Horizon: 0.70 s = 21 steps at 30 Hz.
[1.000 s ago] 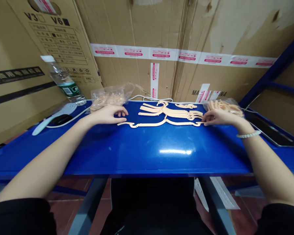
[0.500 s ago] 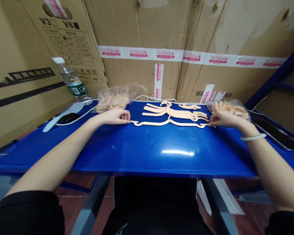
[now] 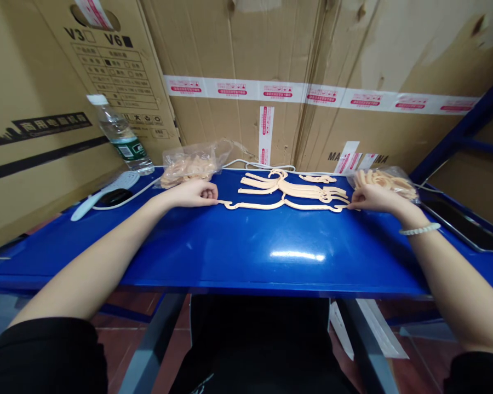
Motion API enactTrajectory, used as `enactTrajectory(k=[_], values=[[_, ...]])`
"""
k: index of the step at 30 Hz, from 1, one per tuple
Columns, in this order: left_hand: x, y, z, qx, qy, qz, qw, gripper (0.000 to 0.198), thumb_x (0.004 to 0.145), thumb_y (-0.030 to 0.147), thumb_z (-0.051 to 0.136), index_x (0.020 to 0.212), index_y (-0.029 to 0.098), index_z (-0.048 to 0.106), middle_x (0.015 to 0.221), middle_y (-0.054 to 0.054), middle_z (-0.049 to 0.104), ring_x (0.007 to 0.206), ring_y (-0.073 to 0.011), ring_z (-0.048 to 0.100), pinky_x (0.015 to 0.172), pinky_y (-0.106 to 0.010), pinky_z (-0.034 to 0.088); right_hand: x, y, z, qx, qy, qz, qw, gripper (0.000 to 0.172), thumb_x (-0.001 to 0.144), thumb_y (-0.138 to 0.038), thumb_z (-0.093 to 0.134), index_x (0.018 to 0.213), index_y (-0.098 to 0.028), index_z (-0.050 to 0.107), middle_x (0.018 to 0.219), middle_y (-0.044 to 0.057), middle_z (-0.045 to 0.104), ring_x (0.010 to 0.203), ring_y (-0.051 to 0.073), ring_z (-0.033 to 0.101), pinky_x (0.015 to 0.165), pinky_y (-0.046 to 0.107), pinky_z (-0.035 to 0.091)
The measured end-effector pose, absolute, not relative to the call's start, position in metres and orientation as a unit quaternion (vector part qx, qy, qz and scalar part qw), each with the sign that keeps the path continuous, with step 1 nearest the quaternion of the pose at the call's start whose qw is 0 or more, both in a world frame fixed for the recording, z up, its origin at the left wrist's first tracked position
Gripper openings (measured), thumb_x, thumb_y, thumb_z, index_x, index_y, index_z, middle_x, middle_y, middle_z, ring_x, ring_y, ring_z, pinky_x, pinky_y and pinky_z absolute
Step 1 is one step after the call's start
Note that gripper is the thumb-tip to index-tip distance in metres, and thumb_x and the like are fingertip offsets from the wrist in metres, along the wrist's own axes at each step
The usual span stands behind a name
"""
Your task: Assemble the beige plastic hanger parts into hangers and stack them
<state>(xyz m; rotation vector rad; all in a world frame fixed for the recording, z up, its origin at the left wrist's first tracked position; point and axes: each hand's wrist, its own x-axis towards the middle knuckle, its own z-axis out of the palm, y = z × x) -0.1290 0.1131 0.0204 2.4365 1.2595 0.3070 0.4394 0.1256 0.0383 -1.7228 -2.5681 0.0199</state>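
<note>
A long beige piece (image 3: 258,206), made of two curved arms meeting in the middle with hooked ends, lies across the blue table. My left hand (image 3: 199,193) pinches its left tip. At the other end, my right hand (image 3: 367,198) has its fingers closed on the right tip. Just behind it lie several similar beige pieces (image 3: 299,190), partly stacked, and a small curled group (image 3: 318,179) sits further back. A clear bag of beige parts (image 3: 189,167) is behind my left hand; another bag (image 3: 390,183) is behind my right hand.
The blue table (image 3: 230,251) backs onto cardboard boxes (image 3: 238,49). At the left are a water bottle (image 3: 127,139), a pale brush-like tool (image 3: 102,197) and a black oval object (image 3: 115,197) with a white cable. A dark phone-like device (image 3: 464,224) lies at the right.
</note>
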Motion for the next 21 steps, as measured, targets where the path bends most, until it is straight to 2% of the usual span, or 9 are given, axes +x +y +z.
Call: enactTrajectory(k=[7, 16, 21], values=[[-0.1276, 0.1137, 0.0198, 0.854, 0.465, 0.116, 0.204, 0.039, 0.076, 0.056, 0.063, 0.081, 0.017, 0.068, 0.068, -0.003, 0.065, 0.064, -0.0145, 0.059, 0.061, -0.024, 0.044, 0.4399, 0.1274, 0.0397, -0.583, -0.812, 0.008, -0.005, 0.034, 0.075, -0.055, 0.076, 0.060, -0.025, 0.070, 0.065, 0.006, 0.069, 0.075, 0.030, 0.068, 0.074, 0.043, 0.052], [-0.1261, 0.1116, 0.0207, 0.851, 0.471, 0.110, 0.205, 0.042, 0.076, 0.059, 0.062, 0.081, 0.017, 0.066, 0.070, -0.003, 0.064, 0.065, -0.0155, 0.058, 0.061, -0.025, 0.044, 0.4406, 0.1240, 0.0416, -0.578, -0.815, 0.021, 0.020, 0.032, 0.074, -0.053, 0.076, 0.059, -0.025, 0.070, 0.062, 0.006, 0.067, 0.072, 0.030, 0.067, 0.074, 0.045, 0.052], [-0.1198, 0.1051, 0.0195, 0.860, 0.483, 0.114, 0.120, 0.044, 0.083, 0.059, 0.055, 0.083, 0.016, 0.067, 0.071, -0.005, 0.066, 0.064, -0.0171, 0.059, 0.061, -0.026, 0.041, 0.4409, 0.1185, 0.0432, -0.584, -0.810, 0.011, 0.049, 0.030, 0.076, -0.048, 0.074, 0.058, -0.024, 0.070, 0.061, 0.007, 0.066, 0.076, 0.032, 0.069, 0.079, 0.046, 0.052]])
